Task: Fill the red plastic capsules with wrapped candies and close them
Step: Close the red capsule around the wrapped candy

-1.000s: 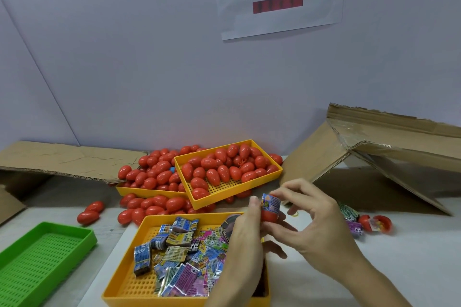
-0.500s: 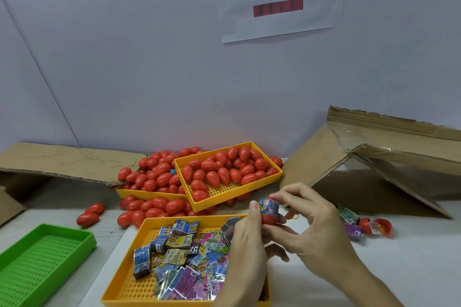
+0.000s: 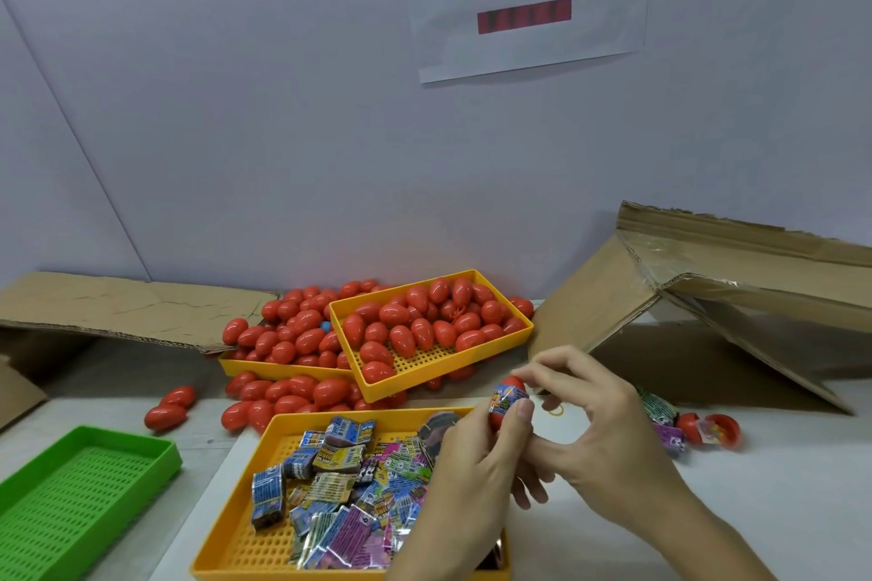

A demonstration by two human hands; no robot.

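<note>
My left hand [image 3: 465, 476] grips a red capsule [image 3: 513, 383] above the near yellow tray [image 3: 245, 528] of wrapped candies [image 3: 339, 486]. A blue wrapped candy [image 3: 507, 397] sticks out of the capsule, held under my left thumb. My right hand [image 3: 608, 439] pinches the capsule's top with its fingertips. Closed red capsules [image 3: 415, 326] fill a tilted yellow tray [image 3: 424, 377] behind, with more heaped on and around another yellow tray [image 3: 264, 368] to its left.
A green tray [image 3: 85, 481] sits at the near left. An open red capsule [image 3: 717, 429] and loose wrapped candies [image 3: 660, 410] lie to the right. Cardboard pieces [image 3: 708, 278] lean at the back right, and more cardboard [image 3: 118, 302] lies at the back left. A paper sign [image 3: 528, 0] hangs on the wall.
My right fingers moved from beside the candy to the top of the capsule, where red plastic now shows above the wrapper. Both hands stayed in place.
</note>
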